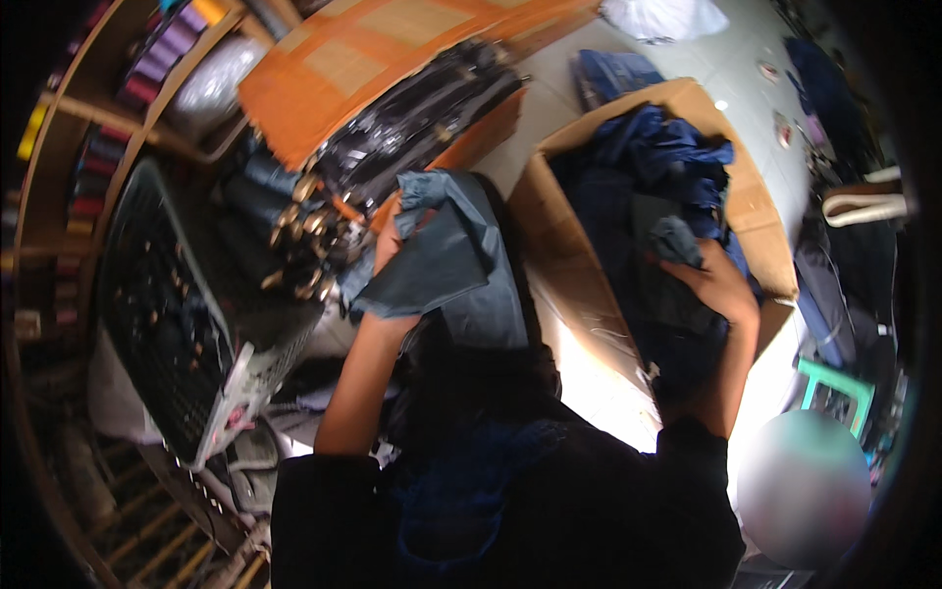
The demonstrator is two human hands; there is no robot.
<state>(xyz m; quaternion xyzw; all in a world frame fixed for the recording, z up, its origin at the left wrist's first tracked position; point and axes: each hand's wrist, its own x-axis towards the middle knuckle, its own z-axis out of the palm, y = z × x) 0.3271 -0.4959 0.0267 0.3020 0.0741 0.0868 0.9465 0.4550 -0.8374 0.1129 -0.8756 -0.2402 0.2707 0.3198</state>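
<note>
Hands, two, apart. Left hand (387, 239): beneath a draped grey-blue fabric piece (432, 263), fingers hidden, grip cannot be told. Right hand (721, 282): clamped on bunched grey-blue cloth (675, 242), over an open cardboard box (768, 228) of dark-blue fabric (643, 147). Plastic crate (267, 361): left of the left hand.

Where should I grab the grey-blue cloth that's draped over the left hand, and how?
Probably best to pinch the lower right corner of the flap, coming in from the right with thumb and fingertips. The grey-blue cloth looks thin and floppy, and that corner points away from the left hand, which is partly covered by the cloth, so your grip should stay clear of it.
</note>
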